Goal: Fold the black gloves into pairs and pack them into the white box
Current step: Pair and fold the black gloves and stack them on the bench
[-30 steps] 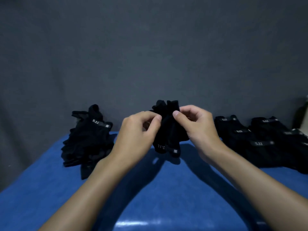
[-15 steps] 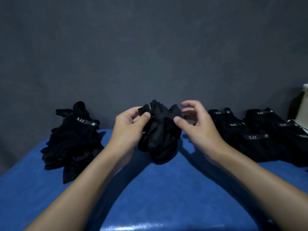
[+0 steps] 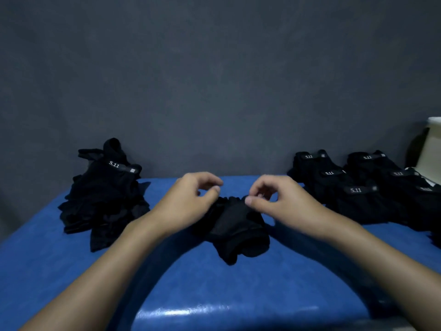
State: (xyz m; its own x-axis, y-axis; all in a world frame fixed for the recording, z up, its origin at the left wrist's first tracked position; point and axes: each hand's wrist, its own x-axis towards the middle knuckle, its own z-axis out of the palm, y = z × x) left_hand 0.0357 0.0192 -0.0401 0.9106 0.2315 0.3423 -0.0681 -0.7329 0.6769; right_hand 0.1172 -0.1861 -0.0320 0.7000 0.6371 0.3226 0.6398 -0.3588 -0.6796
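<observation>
Two bare hands work over a blue table point(image 3: 238, 295). A black glove bundle point(image 3: 238, 231) lies at table centre, between them. At its 9 o'clock edge is the left hand point(image 3: 188, 204), fingers loosely curled, nothing held. At 1 o'clock is the right hand point(image 3: 284, 204), thumb tip against the far hem; whether it pinches or only touches, cannot tell. Loose glove heap point(image 3: 102, 199) at 10 o'clock, "5.11" tag showing. Rows of folded pairs point(image 3: 353, 194) at 2 o'clock. White box point(image 3: 432, 149) at 3 o'clock, cut off by the frame edge.

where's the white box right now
In the head view, the white box sits at the far right edge, partly cut off, just behind the folded black gloves.
</observation>
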